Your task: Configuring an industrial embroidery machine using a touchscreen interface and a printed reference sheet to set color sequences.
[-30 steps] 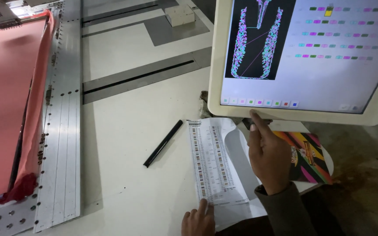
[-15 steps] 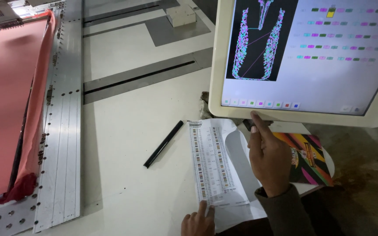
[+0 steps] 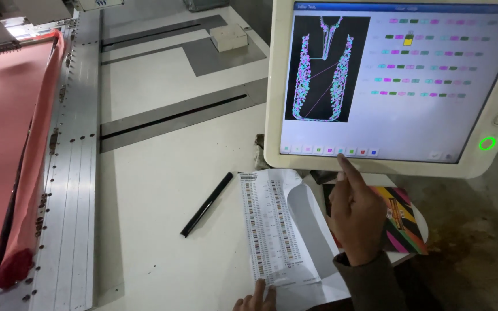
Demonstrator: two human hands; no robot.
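The right hand [image 3: 357,214] is raised with its index finger extended; the fingertip touches the lower edge of the large cream-framed touchscreen panel [image 3: 399,86], at the row of small coloured square buttons [image 3: 329,151] along the bottom of the display. The remaining fingers are curled in and hold nothing. The left hand [image 3: 256,298] shows only at the bottom edge of the view; its fingertips press flat on the lower end of the long white printed paper chart with columns of coloured marks [image 3: 269,227], pinning it to the white machine table [image 3: 157,190]. How far that hand is open cannot be told.

The screen shows a neckline-shaped embroidery pattern on a black field [image 3: 324,69] at left, and rows of small coloured blocks [image 3: 427,57] at right; one yellow block in the second row stands out as marked.

Judged state of work: colour entry from the chart appears under way, with several rows filled and screen area below them blank. The salmon-pink fabric stretched in the metal frame [image 3: 1,144] lies unstitched at left. A slim black pen [image 3: 207,204] rests beside the chart, untouched.
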